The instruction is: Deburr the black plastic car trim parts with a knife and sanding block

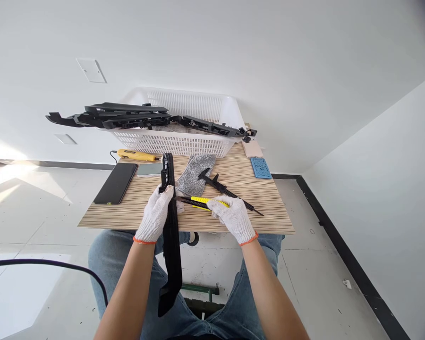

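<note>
My left hand (156,213), in a white knit glove with an orange cuff, is closed around a long black plastic trim piece (172,241). The piece stands lengthwise toward me, its lower end hanging past the table edge over my lap. My right hand (233,215), gloved the same way, grips a yellow and black utility knife (200,202). The knife points left, and its tip meets or lies very near the trim piece's right edge beside my left fingers. Whether the blade touches the plastic I cannot tell. Just beyond the knife lies a black caliper (217,185), partly on a grey speckled cloth (196,172).
A white plastic basket (170,141) at the back holds several black trim pieces (127,115), some jutting past its left rim. On the striped wooden table (272,208) lie a black phone (116,183), a yellow corded tool (136,155), a grey flat plate (149,169) and a blue card (260,167).
</note>
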`<state>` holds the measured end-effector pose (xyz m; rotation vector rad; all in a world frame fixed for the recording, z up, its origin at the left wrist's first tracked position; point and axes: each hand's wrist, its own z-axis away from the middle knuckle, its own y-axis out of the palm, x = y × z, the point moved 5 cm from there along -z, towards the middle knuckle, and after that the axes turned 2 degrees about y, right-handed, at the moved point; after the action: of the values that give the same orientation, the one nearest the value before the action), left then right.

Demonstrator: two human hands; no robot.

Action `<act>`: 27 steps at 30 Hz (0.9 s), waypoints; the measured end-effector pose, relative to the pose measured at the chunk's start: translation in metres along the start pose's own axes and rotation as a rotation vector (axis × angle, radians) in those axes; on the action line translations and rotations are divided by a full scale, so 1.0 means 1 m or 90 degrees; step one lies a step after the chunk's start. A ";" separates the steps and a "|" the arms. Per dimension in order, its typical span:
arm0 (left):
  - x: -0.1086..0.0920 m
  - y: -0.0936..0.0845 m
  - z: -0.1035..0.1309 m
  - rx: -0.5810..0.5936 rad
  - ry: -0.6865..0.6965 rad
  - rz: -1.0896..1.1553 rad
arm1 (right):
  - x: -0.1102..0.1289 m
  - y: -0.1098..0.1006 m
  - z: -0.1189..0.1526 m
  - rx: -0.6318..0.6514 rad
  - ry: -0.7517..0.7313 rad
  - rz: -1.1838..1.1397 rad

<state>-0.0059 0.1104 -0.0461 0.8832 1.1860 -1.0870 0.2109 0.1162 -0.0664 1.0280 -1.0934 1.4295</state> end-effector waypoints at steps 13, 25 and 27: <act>-0.001 0.001 0.001 0.009 -0.016 0.015 | 0.001 0.000 0.000 0.001 -0.015 0.009; 0.002 0.004 -0.001 0.039 -0.001 0.074 | -0.003 -0.002 0.000 -0.033 0.002 -0.033; 0.002 0.002 -0.001 0.018 -0.006 0.045 | -0.002 -0.001 0.000 -0.019 -0.004 -0.019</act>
<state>-0.0042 0.1113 -0.0485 0.9342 1.1250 -1.0516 0.2124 0.1159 -0.0680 1.0245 -1.0963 1.3837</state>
